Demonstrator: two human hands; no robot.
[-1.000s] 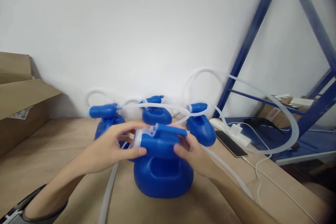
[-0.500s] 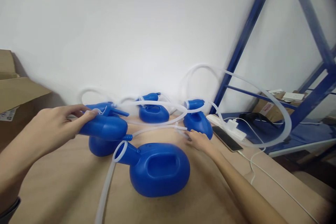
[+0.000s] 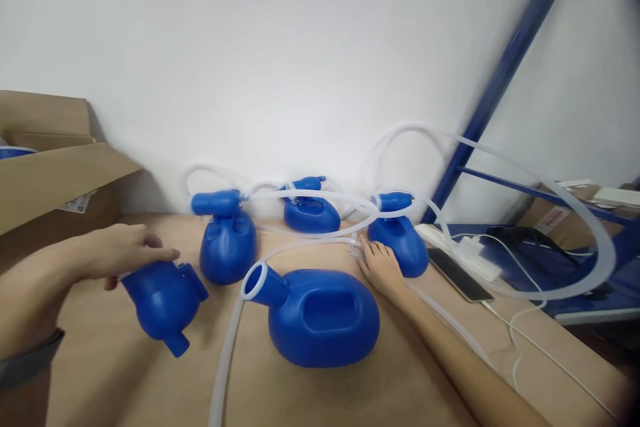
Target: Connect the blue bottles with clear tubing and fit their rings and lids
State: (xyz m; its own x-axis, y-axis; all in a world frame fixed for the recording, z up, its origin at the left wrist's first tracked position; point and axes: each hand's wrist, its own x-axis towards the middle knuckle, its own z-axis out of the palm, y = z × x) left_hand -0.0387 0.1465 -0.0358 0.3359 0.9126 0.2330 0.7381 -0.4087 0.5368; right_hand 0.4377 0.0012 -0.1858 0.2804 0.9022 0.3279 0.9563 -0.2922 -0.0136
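Observation:
My left hand (image 3: 125, 257) grips a blue plastic urinal cap (image 3: 167, 300), a rounded piece with a short spout pointing down, held above the table at the left. My right hand (image 3: 384, 270) rests low over the table, its thumb and fingers closed at a thin white tube (image 3: 305, 243) by a clear clip (image 3: 354, 245); the palm side is hidden. Between the hands lies a blue urinal bottle (image 3: 325, 320), its uncapped neck (image 3: 257, 280) tilted up to the left. Beside my right fingers is a capped bottle (image 3: 400, 243).
Two more capped bottles stand behind, one at left (image 3: 229, 247) and one at the middle (image 3: 313, 215), with looped white tubing. A phone (image 3: 457, 273) and a power strip (image 3: 483, 267) lie at right. A cardboard box (image 3: 60, 180) and blue metal frame (image 3: 520, 73) flank the table.
My left hand has moved left and down with the urinal cap, which has turned so its spout points down. The view has shifted left. My right hand remains near the clip.

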